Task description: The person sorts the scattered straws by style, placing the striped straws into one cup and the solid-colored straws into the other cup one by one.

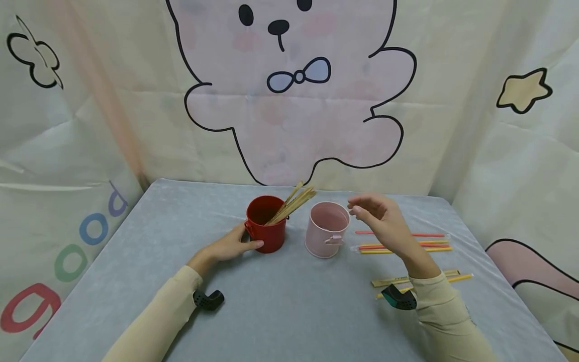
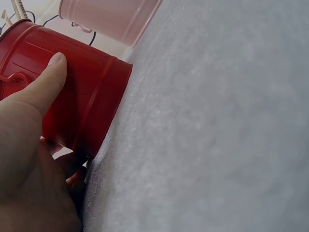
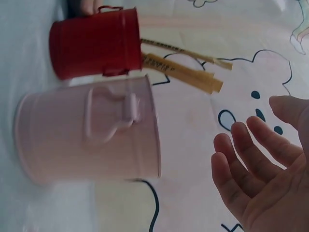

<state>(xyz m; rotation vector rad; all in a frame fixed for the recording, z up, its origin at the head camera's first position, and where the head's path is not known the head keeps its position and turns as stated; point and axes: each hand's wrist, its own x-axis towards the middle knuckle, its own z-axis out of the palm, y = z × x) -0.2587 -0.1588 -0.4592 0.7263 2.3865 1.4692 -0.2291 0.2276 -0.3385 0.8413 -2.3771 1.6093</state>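
My left hand (image 1: 232, 245) grips the red bucket (image 1: 271, 240) low on its left side, with the thumb (image 2: 50, 79) across the front and the other fingers reaching behind. Several slim tan paper packets (image 1: 294, 203) with dark print, like wrapped disposable chopsticks, lean out of its mouth to the right. Beside it stands a pale pink bucket (image 1: 318, 236), upright, its inside bare where it shows. My right hand (image 1: 382, 221) hovers just right of the pink bucket's rim, fingers loosely bent and apart, holding nothing. In the right wrist view its palm and fingers (image 3: 241, 183) show beyond the bucket's mouth.
Right of the pink bucket lie red and yellow sticks (image 1: 427, 245), some in clear wrap. Nearer, partly under the right forearm, are a tan paper packet (image 1: 391, 281) and yellow sticks (image 1: 461, 277). A grey-blue cloth (image 1: 289, 311) covers the table; printed curtains (image 1: 135, 130) surround it.
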